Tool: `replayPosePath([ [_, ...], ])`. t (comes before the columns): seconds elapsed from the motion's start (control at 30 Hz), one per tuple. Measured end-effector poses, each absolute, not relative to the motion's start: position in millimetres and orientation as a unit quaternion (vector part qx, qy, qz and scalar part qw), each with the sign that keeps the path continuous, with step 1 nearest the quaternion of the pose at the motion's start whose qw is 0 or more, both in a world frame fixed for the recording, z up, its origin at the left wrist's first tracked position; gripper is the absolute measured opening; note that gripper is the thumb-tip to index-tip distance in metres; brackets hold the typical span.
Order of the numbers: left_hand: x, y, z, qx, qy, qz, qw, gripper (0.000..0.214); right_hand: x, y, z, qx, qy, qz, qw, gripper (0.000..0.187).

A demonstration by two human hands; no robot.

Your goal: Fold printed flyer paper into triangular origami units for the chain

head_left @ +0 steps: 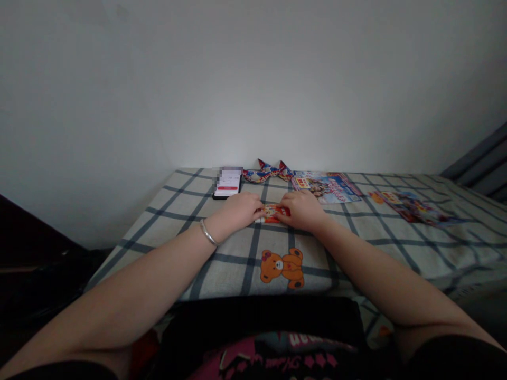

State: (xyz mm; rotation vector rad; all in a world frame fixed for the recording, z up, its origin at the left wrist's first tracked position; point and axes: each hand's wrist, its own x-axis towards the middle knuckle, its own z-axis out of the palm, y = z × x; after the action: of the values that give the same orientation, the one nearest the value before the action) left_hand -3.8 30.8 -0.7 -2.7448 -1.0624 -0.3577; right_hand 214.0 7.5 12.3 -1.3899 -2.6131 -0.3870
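A small folded piece of red and orange printed paper (272, 212) lies low over the checked cloth, between my two hands. My left hand (244, 207) grips its left end with the fingers closed; a silver bangle sits on that wrist. On the other end, my right hand (301, 209) has its fingertips pressed on the paper, the thumb toward the middle. Both hands cover part of the paper, so its full shape is hidden. Just behind them stands a folded, pointed shape of blue, red and white printed paper (269, 173).
A phone (228, 184) with a lit screen lies behind my left hand. To the right are two printed flyers, one blue and pink (332, 187) and one darker (420, 207). The checked cloth (233, 272) bears a bear print (282, 268). A wall (277, 84) rises behind.
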Motion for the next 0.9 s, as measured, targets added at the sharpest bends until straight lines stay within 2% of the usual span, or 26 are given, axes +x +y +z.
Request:
replayPosePath([
  [0.2, 4, 22, -2, -0.907, -0.388, -0.129, 0.101, 0.034, 206, 4, 10, -0.473, -0.864, -0.160, 0.064, 0.041],
  [0.47, 8, 7, -9, -0.899, -0.385, -0.112, 0.178, 0.021, 209, 7, 4, -0.471, -0.863, -0.161, 0.081, 0.049],
  [0.9, -2, 11, -4, -0.908, -0.367, -0.061, 0.191, 0.031, 223, 16, -1, -0.474, -0.866, -0.115, 0.112, 0.051],
])
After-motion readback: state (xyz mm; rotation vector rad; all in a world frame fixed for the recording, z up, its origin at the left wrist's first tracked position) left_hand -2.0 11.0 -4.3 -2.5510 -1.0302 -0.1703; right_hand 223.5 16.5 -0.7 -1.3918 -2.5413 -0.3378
